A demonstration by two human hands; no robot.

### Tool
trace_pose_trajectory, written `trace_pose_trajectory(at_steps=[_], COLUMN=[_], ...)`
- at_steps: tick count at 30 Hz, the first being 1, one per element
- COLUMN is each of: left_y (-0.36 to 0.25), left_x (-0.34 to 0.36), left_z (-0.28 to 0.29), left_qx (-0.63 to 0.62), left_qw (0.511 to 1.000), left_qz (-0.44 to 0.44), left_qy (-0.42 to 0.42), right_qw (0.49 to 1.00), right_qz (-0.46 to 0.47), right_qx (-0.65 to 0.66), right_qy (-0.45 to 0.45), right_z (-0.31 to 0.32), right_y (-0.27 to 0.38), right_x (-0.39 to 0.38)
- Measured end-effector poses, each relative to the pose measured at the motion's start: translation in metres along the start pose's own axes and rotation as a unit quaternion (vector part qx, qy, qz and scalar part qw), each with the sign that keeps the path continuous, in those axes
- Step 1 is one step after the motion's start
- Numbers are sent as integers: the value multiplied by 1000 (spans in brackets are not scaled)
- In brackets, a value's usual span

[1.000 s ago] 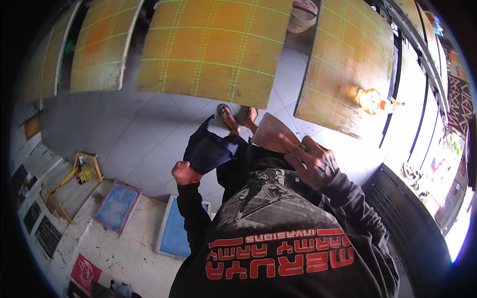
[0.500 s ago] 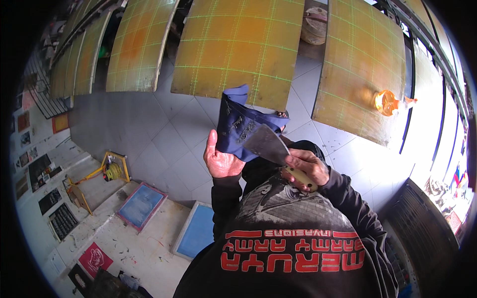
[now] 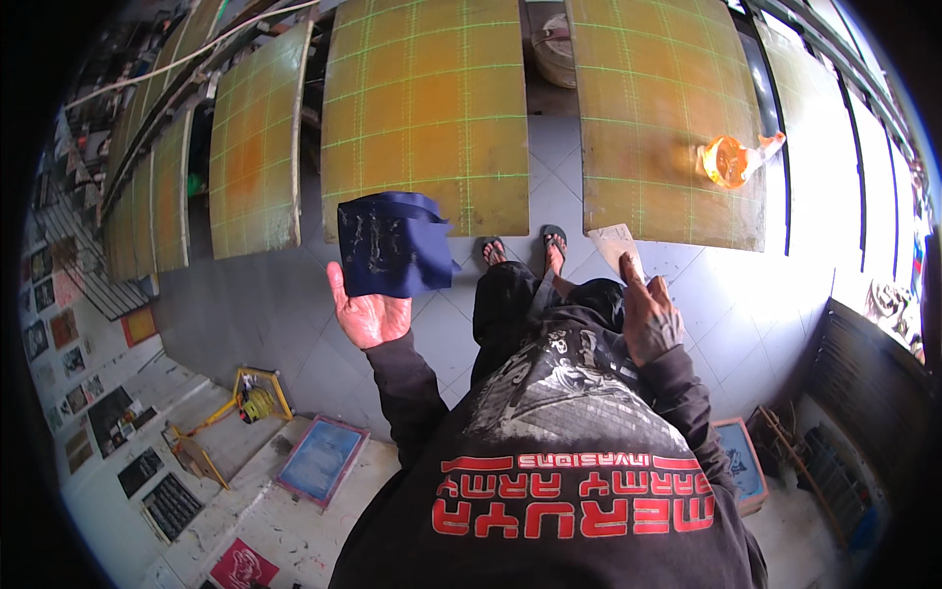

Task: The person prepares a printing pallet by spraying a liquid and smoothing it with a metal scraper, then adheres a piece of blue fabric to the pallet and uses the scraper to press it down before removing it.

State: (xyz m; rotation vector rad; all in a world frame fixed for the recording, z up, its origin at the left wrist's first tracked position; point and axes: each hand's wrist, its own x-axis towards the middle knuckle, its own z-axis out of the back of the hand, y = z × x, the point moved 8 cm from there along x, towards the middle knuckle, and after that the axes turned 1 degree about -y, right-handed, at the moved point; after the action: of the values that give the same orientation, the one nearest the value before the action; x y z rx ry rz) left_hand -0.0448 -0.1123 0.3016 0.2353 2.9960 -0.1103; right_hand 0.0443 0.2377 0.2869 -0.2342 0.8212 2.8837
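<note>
A navy blue cloth [image 3: 397, 250] with pale, smeared marks lies over the fingers of my left hand [image 3: 371, 316]. The palm faces up and the thumb stands out at its side. Most of those fingers are hidden under the cloth. Off to the right, my right hand [image 3: 653, 319] grips a scraper [image 3: 614, 245]. Its flat blade points away from me, near the front edge of a yellowish board, and its handle is hidden in the hand. Blade and cloth are well apart.
Wide yellowish boards [image 3: 427, 108] with green grid lines stand ahead. An orange container [image 3: 726, 162] rests on the right one. A lidded bucket [image 3: 554, 54] sits between two boards. At lower left, a bench [image 3: 378, 471] bears a blue framed screen [image 3: 322, 459] and a yellow-framed device [image 3: 257, 401].
The scraper has come away from the cloth and moved right with my right hand. My left hand has shifted left with the cloth, which now spreads flatter. The whole view has turned somewhat.
</note>
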Motion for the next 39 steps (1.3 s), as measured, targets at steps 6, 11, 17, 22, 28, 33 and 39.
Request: trace_pose_trajectory(at_steps=[6, 11, 17, 22, 28, 33, 39], left_y=[0, -13, -42, -66, -99, -120, -178], left_x=[25, 48, 88, 110, 117, 110, 96], left_z=[0, 10, 12, 9, 6, 1, 27], left_qx=[13, 5, 12, 10, 23, 34, 65], left_qw=[999, 996, 993, 990, 994, 997, 997], left_qz=[28, 84, 119, 138, 105, 67, 18], left_qy=[-13, -5, -10, -4, -6, -20, -42], right_qw=[987, 974, 966, 971, 967, 991, 990], right_qz=[-129, -176, -200, -169, -153, -73, 41], right_qx=[-89, -131, -150, -162, -194, -109, -132], right_qy=[32, 54, 69, 57, 63, -14, 15], right_z=[-19, -27, -30, -23, -13, 17, -34], right_y=[-3, 9, 16, 14, -24, 9, 132], right_x=[-4, 2, 19, 76, 226, 276, 138])
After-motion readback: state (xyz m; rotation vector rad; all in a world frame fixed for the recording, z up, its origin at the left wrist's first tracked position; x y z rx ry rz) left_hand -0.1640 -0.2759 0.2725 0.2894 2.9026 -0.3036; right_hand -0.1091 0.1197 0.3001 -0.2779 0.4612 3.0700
